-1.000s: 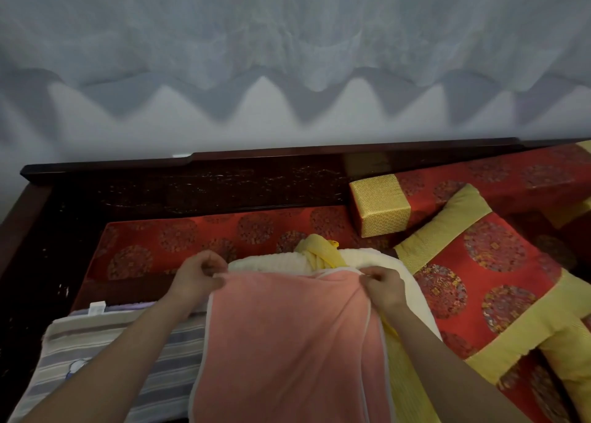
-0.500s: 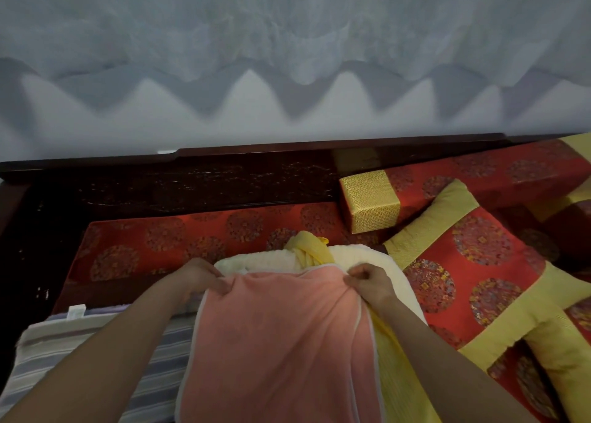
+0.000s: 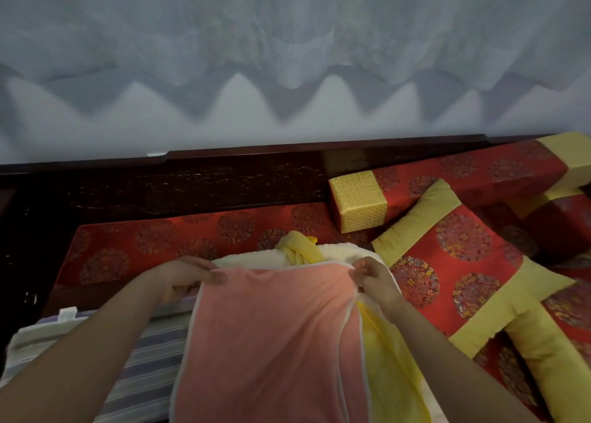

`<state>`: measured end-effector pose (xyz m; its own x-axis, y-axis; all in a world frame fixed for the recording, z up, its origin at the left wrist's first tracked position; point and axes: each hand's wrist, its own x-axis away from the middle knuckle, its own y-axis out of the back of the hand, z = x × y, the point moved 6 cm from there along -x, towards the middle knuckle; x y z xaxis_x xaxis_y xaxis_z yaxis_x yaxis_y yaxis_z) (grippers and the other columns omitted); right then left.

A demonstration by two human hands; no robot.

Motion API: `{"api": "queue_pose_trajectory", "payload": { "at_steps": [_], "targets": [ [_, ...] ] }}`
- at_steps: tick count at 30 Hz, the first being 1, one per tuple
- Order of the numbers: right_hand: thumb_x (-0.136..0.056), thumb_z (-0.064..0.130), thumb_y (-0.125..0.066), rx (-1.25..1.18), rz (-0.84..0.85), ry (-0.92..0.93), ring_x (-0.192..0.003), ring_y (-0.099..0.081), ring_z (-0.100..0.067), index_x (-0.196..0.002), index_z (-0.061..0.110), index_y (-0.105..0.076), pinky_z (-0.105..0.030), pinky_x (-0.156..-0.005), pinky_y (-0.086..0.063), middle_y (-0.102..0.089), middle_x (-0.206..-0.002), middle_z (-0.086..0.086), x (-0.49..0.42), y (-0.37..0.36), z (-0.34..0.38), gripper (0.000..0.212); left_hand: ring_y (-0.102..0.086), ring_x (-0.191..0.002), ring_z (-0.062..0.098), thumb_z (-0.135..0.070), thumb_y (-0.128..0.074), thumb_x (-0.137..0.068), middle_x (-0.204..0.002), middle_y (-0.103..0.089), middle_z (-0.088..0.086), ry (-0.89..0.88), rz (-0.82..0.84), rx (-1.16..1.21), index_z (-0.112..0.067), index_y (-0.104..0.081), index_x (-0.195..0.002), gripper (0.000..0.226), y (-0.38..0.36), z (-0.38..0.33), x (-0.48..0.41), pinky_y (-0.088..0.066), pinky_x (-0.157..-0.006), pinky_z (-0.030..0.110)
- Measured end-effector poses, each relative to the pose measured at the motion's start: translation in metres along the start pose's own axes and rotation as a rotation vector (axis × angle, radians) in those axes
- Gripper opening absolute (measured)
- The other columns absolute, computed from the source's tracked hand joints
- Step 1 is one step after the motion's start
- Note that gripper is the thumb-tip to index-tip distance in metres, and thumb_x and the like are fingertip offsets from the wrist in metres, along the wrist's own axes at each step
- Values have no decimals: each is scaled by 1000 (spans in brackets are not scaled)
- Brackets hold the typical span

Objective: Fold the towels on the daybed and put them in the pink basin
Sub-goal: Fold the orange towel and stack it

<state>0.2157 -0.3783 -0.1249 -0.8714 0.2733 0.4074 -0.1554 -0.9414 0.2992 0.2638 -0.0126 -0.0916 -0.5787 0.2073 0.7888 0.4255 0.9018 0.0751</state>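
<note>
Pinching the far edge of the pink towel [image 3: 271, 342] at both corners, you have it spread toward you across the pile. Your left hand [image 3: 187, 278] grips the left corner, fingers lying over the top of the cloth, thumb out of sight beneath. Your right hand [image 3: 374, 278] nips the right corner between thumb and fingertips. The towel lies on the daybed [image 3: 153, 240], draped over a cream towel [image 3: 252, 258] and a yellow towel [image 3: 387, 352], with a striped towel [image 3: 153, 365] just beside it on the left. There is no pink basin in shot, so I can't say where it is.

On to the fold itself, and it looks like you're right at the start of it. The white trim runs fairly straight between your hands, which is what you want. Hold that edge taut and level, lift both corners together, and carry them toward the near edge so trim meets trim.

Watch the right side: the cloth gathers into a crease below your right hand, so tug that flat first. Mind the yellow towel underneath too. It touches the pink one and could drag up with it if you pinch too deep. Lay the fold down, smooth it with a flat palm, then halve it again.
</note>
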Motion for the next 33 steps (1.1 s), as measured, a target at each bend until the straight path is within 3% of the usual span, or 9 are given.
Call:
{"api": "queue_pose_trajectory", "payload": {
  "at_steps": [3,6,9,15,21,25,27,30,33],
  "targets": [
    [-87,-4,-60,-9,26,118,-58,-49,-10,-86,12,-62,-24,-60,-43,-51,-57,7,16,20,35,16,-68,-66,17,-1,-69,-73,-76,-68,13,-185,36,169,-3,-66,-74,4,1,-23,42,-54,-58,23],
    [-85,-5,-62,-27,34,220,-62,-54,-8,-88,14,-68,-23,-65,-46,-57,-57,8,32,42,73,20,-65,-62,18,-4,-80,-66,-67,-64,10,-301,103,272,-11,-64,-58,18,4,-41,86,-55,-56,27],
    [-85,-4,-63,26,17,302,-57,-54,-5,-78,16,-68,-17,-61,-47,-58,-50,14,49,60,112,21,-66,-66,19,-11,-89,-47,-71,-66,10,-264,209,140,-9,-70,-66,27,0,-47,121,-56,-60,27],
    [-83,-5,-62,35,-32,477,-54,-54,1,-76,21,-66,-13,-57,-45,-61,-53,13,83,72,201,27,-69,-73,21,-11,-92,-44,-83,-69,18,-316,233,77,5,-69,-85,50,11,-75,183,-58,-67,28],
    [-81,-5,-56,-91,-92,554,-50,-51,6,-64,17,-62,-8,-49,-38,-58,-48,17,121,94,279,28,-68,-68,12,-46,-93,-26,-71,-72,7,-715,-182,86,-5,-75,-73,65,30,-125,268,-54,-62,18],
    [-79,6,-68,-27,-72,596,-78,-63,-13,-72,21,-69,-27,-81,-49,-70,-74,6,132,98,305,16,-63,-61,-2,-25,-87,-57,-62,-72,-11,-929,-652,-47,-13,-76,-73,24,48,-141,313,-47,-60,8],
    [-81,11,-70,16,-91,614,-79,-62,-14,-76,22,-67,-28,-82,-48,-67,-80,1,135,95,311,12,-59,-59,-7,-17,-85,-63,-61,-69,-22,-1016,-797,-173,-17,-75,-72,14,47,-146,329,-41,-56,2],
    [-85,13,-67,52,-120,639,-73,-58,-8,-80,19,-66,-22,-70,-44,-64,-75,5,139,86,318,8,-56,-57,-10,-11,-85,-61,-59,-65,-26,-1069,-852,-164,-16,-69,-68,18,47,-150,339,-39,-53,2],
    [-84,16,-68,69,-201,625,-77,-61,-16,-83,19,-66,-28,-74,-46,-65,-76,2,129,82,323,3,-57,-55,-6,-16,-87,-56,-54,-66,-19,-967,-729,-61,-15,-70,-67,21,54,-154,330,-44,-59,8]
  ]
}}
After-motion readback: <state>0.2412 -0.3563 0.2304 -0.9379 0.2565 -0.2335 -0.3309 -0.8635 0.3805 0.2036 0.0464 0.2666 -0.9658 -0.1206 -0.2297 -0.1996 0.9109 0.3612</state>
